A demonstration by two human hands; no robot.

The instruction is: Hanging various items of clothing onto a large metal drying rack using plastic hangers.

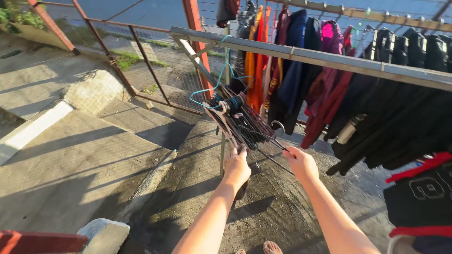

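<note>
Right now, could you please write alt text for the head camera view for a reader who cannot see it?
Two bare arms reach to a bundle of dark hangers hung from a metal rail: the left hand grips the bundle while the right hand pulls one hanger free. Clothes hang along the rail above a sunlit concrete floor.

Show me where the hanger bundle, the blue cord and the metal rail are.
hanger bundle (240, 123), head view, middle of the dark stack.
blue cord (217, 80), head view, hanging loop.
metal rail (329, 59), head view, bare top bar.

Outdoor laundry-drying area of a home: sunlit concrete rooftop or terrace (94, 155), metal drying rail (329, 59) hung with clothes (301, 70), bundled hangers (240, 122), red-framed mesh fence (141, 61).
</note>
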